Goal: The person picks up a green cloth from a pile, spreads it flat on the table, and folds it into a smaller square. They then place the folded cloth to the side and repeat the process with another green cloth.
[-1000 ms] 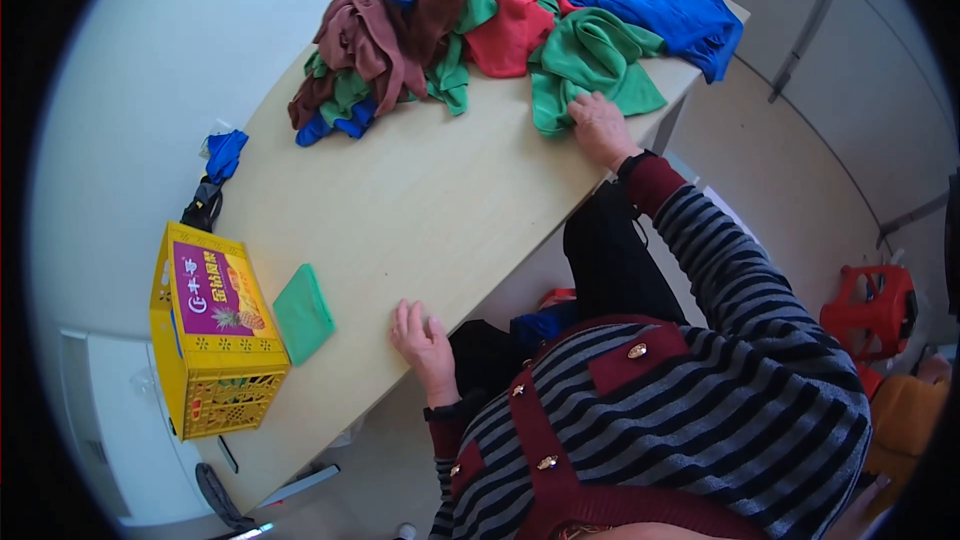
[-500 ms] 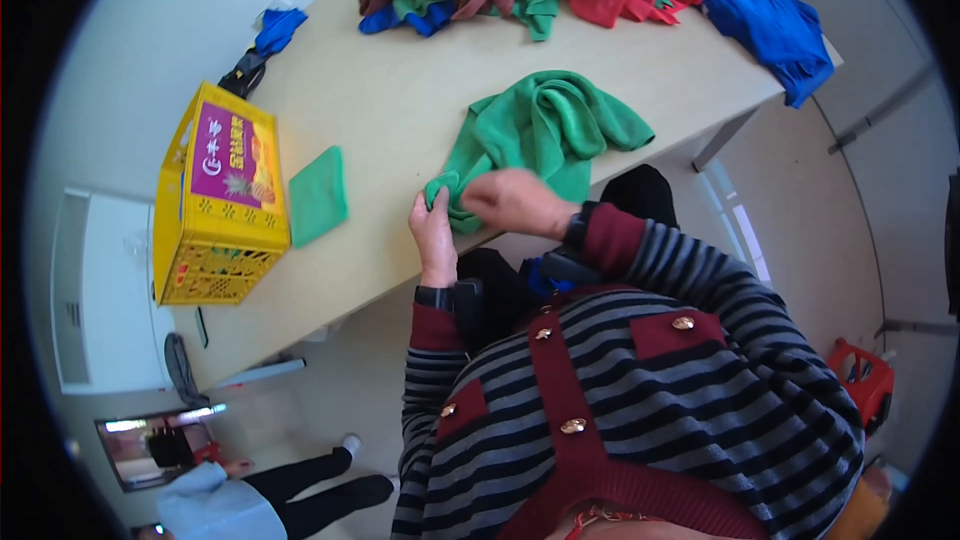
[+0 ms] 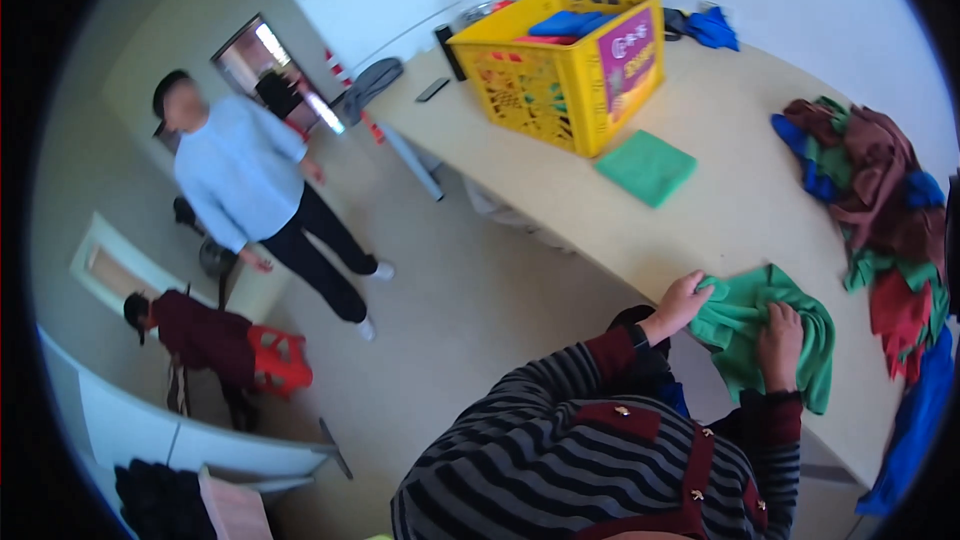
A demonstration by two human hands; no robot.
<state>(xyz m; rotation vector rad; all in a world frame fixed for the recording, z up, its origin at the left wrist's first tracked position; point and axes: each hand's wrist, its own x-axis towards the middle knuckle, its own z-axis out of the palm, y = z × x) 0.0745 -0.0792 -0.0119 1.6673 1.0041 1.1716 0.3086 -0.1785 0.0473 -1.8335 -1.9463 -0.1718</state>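
- Head view, with the clock face centred on the loose green cloth [image 3: 738,308]: this cloth is at the near edge of the wooden-topped table [image 3: 745,205], creased and spread, part of it seeming to hang past that edge.
- The left hand [image 3: 678,308], at 9 o'clock, grips the cloth's upper left corner between thumb and fingers.
- The right hand [image 3: 780,340] lies over the cloth's right part, fingers bent; whether they pinch fabric or only press it, I cannot tell.
- At 11 o'clock a folded green cloth [image 3: 648,168] lies flat as a neat four-sided piece, just beside the yellow plastic crate [image 3: 535,90]. This one looks done.
- The crate has a blue cloth [image 3: 570,23] and a red cloth [image 3: 545,40] showing at its top; how neatly they lie is too small to judge.
- The cloth in hand looks barely begun: no clean fold shows in it.
- Much appears left as it is: from 1 to 4 o'clock runs a rumpled heap, with a brown cloth [image 3: 878,165], a crumpled red cloth [image 3: 893,315] and a long blue cloth [image 3: 915,430] at the table's edge. Neither hand touches it.
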